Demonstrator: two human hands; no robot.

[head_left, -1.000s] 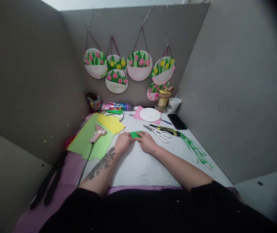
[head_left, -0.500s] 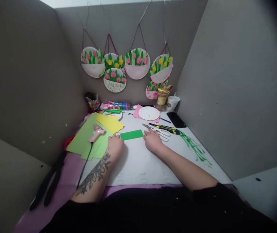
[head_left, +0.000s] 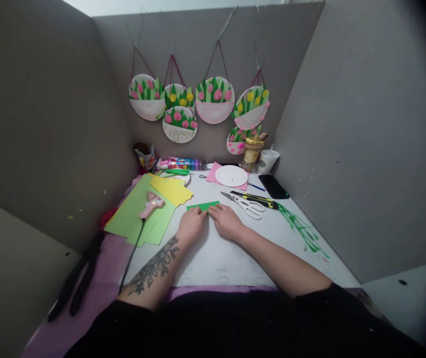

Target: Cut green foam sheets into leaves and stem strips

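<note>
A strip of dark green paper [head_left: 200,205] lies on the white work sheet in front of me, its near part hidden under my fingers. My left hand [head_left: 192,224] is closed at the paper's near edge, fingertips on its left and middle part. Close beside it, my right hand [head_left: 225,222] bends its fingers over the right part of the same edge. The two hands almost touch. White-handled scissors [head_left: 249,206] lie to the right of my right hand, with a black and yellow utility knife [head_left: 260,200] just behind them.
Left lie light green sheets [head_left: 127,214], yellow paper [head_left: 171,191] and a pink glue gun [head_left: 152,205] with its cord. Behind are a white disc [head_left: 231,176], a phone [head_left: 273,186] and cups [head_left: 268,161]. Green scraps [head_left: 300,226] lie right. Decorated paper plates [head_left: 215,112] hang on the wall.
Both hands have moved inward from the strip's two ends and now meet at its near edge. Less of the green paper shows. The view has shifted slightly.
</note>
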